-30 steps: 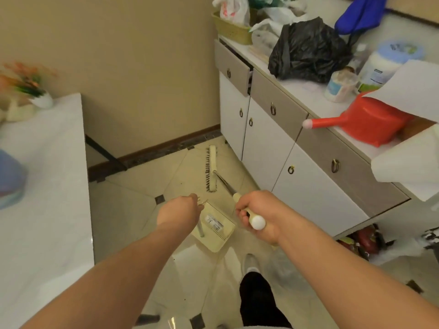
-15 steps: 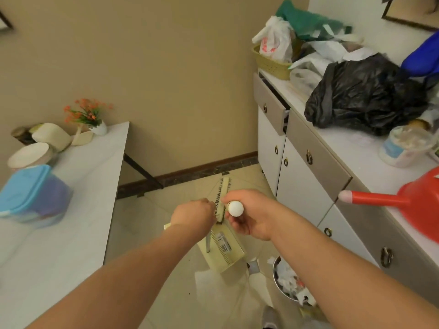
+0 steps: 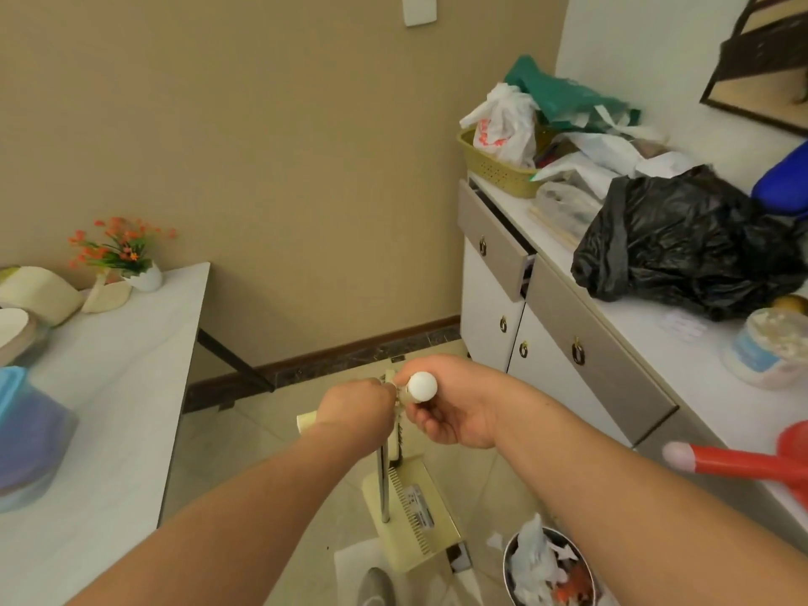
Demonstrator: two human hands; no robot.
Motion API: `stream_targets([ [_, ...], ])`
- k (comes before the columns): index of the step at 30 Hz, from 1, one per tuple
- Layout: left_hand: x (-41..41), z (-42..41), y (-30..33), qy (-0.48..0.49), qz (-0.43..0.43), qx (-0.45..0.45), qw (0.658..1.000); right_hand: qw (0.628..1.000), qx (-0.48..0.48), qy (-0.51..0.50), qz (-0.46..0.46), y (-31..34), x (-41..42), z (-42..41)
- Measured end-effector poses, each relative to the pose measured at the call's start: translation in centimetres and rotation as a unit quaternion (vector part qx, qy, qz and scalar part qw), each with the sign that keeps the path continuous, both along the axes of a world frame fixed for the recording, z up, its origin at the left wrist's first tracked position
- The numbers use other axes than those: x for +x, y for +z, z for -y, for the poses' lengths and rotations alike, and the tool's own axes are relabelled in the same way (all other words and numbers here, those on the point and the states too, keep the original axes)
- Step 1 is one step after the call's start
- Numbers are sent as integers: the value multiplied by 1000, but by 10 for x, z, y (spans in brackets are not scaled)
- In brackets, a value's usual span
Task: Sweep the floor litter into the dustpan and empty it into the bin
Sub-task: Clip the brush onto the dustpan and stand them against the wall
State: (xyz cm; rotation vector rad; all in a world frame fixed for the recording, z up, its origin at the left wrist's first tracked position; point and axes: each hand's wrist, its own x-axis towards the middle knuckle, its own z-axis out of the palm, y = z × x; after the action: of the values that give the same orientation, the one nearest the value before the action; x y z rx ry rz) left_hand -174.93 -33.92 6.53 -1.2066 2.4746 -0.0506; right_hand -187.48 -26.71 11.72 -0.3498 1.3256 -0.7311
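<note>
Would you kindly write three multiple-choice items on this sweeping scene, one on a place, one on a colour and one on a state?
1. Where does the bin stand?
A. On the white table
B. On the floor at lower right, below the right forearm
C. On the cabinet counter

2. What colour is the knob at the end of the broom handle?
A. White
B. Red
C. Black

3. What is the state of the top cabinet drawer nearest the wall?
A. Fully shut
B. Taken out altogether
C. Pulled partly open

Answers:
1 B, the round bin sits on the tiles beside the dustpan, with crumpled paper in it.
2 A, the right hand grips the handle just below a white ball.
3 C, its front stands out from the cabinet, with a dark gap behind it.
</note>
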Motion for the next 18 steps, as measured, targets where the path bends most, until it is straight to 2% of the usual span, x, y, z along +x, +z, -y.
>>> stream_targets([
  [6,21,67,-1,-24,-48,49,997,999,25,-26,-8,-3,29,63],
  [9,29,97,-3,-31,-37,62,997,999,28,-40,-4,-2,46,89],
  [18,57,158,-25,-25,-60,46,997,993,59,-88,58,-5,88,144],
])
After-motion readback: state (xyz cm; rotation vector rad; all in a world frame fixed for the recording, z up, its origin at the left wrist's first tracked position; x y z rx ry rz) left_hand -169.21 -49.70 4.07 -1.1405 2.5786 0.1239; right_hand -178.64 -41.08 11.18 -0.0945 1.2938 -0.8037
